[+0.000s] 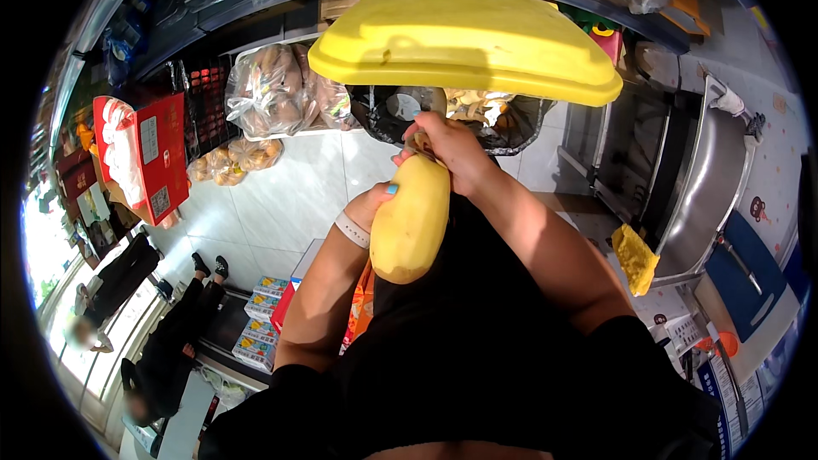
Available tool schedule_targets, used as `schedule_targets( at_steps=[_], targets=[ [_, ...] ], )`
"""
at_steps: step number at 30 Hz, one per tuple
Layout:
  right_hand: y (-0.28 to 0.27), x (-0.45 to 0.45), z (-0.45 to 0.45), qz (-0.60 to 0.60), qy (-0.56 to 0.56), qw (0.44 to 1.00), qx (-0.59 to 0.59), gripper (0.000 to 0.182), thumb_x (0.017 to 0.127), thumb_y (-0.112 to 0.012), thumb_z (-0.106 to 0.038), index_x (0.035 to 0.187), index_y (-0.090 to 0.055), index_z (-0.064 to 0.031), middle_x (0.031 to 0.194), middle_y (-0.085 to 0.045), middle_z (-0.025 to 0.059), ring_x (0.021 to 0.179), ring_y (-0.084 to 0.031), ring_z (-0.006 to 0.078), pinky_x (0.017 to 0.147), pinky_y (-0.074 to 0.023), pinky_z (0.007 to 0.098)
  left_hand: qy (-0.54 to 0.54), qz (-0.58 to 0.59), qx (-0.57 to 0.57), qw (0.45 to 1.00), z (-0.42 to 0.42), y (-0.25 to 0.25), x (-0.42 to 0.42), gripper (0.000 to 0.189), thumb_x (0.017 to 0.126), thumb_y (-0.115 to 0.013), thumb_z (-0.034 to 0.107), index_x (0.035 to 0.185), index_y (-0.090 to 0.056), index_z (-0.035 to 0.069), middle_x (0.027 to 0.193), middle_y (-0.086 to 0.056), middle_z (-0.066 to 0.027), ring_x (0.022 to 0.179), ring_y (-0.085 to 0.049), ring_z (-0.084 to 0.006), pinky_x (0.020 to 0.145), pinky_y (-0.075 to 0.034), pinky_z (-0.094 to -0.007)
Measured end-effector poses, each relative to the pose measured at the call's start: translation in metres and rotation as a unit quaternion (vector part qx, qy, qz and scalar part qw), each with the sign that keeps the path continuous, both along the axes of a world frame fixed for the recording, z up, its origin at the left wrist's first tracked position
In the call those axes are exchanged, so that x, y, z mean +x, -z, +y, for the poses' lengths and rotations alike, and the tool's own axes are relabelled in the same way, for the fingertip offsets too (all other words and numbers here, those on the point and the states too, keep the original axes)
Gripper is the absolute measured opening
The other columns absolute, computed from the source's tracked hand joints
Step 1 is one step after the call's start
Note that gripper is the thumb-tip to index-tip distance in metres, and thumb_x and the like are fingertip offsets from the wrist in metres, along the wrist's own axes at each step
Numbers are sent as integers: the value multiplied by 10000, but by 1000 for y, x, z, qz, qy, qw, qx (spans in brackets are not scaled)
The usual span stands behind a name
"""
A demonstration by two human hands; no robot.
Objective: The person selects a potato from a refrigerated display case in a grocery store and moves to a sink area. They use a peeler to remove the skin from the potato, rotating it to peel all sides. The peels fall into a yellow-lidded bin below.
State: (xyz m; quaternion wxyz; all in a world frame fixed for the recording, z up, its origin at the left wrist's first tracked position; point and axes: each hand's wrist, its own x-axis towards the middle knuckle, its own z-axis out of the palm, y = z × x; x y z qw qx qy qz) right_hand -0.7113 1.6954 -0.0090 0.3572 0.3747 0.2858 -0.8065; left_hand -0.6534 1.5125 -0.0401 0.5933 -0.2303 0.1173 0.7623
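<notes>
A large, mostly peeled potato (409, 223) with flat facets and a brown patch on its near end fills the middle of the head view. My left hand (374, 204) grips its left side, the thumb lying on top. At the potato's far end, my right hand (450, 147) is curled around a small tool that looks like a peeler (420, 142), mostly hidden by the fingers, with brown peel against it. Both hands are just on my side of a bin lined with a black bag (514, 131), which holds pale peelings (476, 105).
The bin's yellow lid (460, 38) stands raised beyond my hands. Bagged potatoes (275, 86) sit to the left, near a red carton (160, 160). A steel sink (703, 185) and yellow cloth (634, 260) are on the right. Two people are at the lower left.
</notes>
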Motion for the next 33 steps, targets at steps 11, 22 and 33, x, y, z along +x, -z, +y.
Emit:
schedule_targets(
  at_steps=[11, 22, 33],
  targets=[
    [31, 0, -11, -55, 17, 998, 35, 318, 885, -524, -268, 903, -521, 49, 804, -627, 192, 672, -652, 257, 614, -552, 343, -24, -7, -18, 1000, 2, 6, 1, 690, 706, -670, 391, 1262, -457, 43, 1167, -574, -121, 1047, -571, -253, 904, -461, -362],
    [109, 31, 4, 66, -71, 967, 236, 188, 897, -539, -241, 879, -544, -53, 670, -536, 40, 635, -606, 164, 527, -518, 322, -29, 119, -52, 991, 12, -6, -15, 738, 748, -644, 433, 1294, -413, -7, 1178, -562, -172, 1040, -581, -277, 886, -477, -384],
    [-13, 17, 31, 31, 149, 987, 51, 269, 906, -574, -286, 1016, -541, -42, 887, -629, 107, 805, -613, 195, 752, -507, 325, -29, 381, -344, 858, 38, -46, -12, 622, 714, -711, 87, 1245, -394, 14, 1151, -533, -101, 1053, -524, -171, 901, -443, -319]
  ],
)
